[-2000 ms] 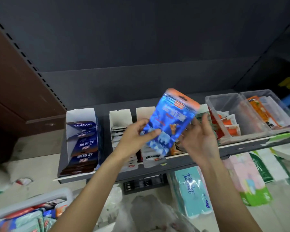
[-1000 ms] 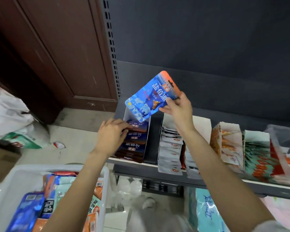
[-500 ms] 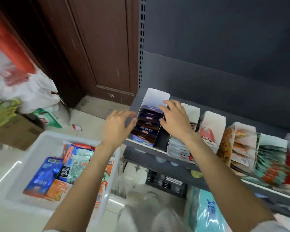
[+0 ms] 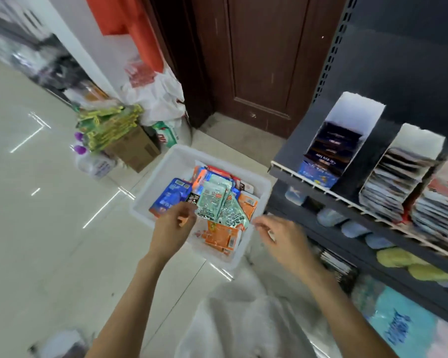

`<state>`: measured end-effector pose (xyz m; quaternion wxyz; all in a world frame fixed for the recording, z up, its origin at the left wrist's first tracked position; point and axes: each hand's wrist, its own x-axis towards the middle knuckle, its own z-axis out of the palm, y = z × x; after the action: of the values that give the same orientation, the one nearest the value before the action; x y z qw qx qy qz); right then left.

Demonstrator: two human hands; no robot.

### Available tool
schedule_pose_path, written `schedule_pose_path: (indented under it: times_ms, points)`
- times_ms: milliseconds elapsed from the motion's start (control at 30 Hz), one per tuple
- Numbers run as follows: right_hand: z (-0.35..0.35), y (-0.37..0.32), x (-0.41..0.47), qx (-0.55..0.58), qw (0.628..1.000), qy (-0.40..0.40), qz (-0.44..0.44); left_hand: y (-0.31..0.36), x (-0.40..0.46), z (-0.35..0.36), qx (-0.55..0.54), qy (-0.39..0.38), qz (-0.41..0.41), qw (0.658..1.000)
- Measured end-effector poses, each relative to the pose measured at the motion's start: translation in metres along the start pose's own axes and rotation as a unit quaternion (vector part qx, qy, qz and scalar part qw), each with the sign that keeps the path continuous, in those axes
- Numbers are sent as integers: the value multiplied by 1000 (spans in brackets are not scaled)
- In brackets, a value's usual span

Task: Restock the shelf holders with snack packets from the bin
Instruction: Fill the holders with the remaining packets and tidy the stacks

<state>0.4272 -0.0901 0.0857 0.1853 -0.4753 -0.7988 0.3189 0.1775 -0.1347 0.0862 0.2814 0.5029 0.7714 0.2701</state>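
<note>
Both hands over bin (image 4: pixel 163 165): left hand (image 4: pixel 172 228) at 9 o'clock, fingers curled, grip unclear; right hand (image 4: pixel 282 235) at 3 o'clock, fingers loose, empty. Packets (image 4: pixel 215 200) inside.

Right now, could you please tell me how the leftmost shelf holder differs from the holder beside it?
The leftmost holder carries dark navy packets with a bright blue one in front; the neighbouring holder carries pale, whitish packets. The leftmost sits at the shelf's end, the neighbour further in. Both are white card holders with raised backs, their packets overlapping in a row.
</note>
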Motion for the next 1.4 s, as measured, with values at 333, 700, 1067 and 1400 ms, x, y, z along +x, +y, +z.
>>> schedule_pose_path:
  times_ms: [333, 700, 1067, 1400]
  points:
    - [129, -10, 83, -70, 971, -128, 189, -111, 124, -5, 197, -214, -4, 957]
    - [200, -12, 102, -193, 927, -175, 268, -141, 160, 37, 368, -395, 222, 812]
    - [139, -33, 95, 289, 775, 272, 492, -110, 188, 21, -158, -285, -81, 942]
    - [106, -69, 92, 541, 636, 325, 445, -67, 187, 0, -369, -281, -192, 865]
